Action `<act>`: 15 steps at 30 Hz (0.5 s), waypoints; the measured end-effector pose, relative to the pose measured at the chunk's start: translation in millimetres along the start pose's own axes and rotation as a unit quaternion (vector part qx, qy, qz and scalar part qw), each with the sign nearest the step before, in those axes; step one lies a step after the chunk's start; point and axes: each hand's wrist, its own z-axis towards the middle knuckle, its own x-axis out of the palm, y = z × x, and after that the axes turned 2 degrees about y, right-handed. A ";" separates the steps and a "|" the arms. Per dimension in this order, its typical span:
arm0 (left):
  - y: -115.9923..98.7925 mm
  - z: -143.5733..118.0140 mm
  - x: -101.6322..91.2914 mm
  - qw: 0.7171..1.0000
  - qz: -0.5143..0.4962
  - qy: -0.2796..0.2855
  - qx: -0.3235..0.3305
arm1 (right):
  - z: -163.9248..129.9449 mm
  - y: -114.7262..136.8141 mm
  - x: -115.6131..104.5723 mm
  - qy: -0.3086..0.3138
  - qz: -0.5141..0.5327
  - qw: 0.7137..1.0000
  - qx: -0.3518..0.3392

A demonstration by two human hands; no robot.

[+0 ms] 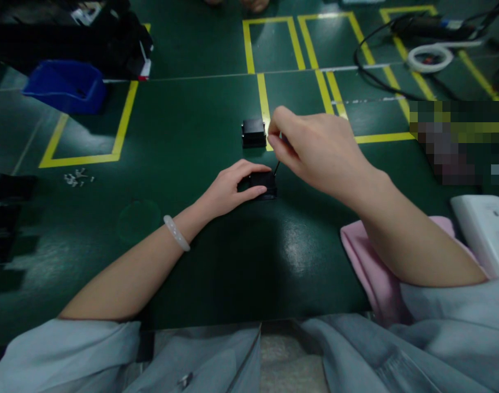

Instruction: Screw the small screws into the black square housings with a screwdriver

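My left hand (229, 187) is closed around a small black box-shaped part (268, 192) lying on the green tabletop, thumb on its near side and fingers on its far side. Above and to the right, my right hand (315, 144) pinches a thin dark-shafted tool (277, 168). The tool's shaft slants down to the right end of the part; its handle is hidden by my fingers, and I cannot tell its exact kind. A second black box-shaped part (253, 133) with small shiny pieces at its sides sits just beyond, left of my right fingertips.
Loose small screws (78, 177) lie at left, below a blue bin (67, 87). Several black parts (4, 229) line the left edge. A pink cloth (362, 256) and white power strip (485, 232) are at right. A cabled tool (432, 26) and white ring (429, 58) lie far right.
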 end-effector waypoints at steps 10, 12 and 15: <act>-1.1 0.2 -0.7 1.000 0.000 0.000 -0.002 | 0.1 -2.9 3.1 -0.001 0.042 0.999 0.010; -1.3 0.4 -0.7 1.000 0.001 0.002 -0.004 | 0.0 -2.9 2.5 0.013 0.029 0.999 0.015; -1.9 0.4 -0.9 1.000 -0.002 0.003 -0.002 | -0.4 -3.1 0.7 0.025 0.012 0.999 0.021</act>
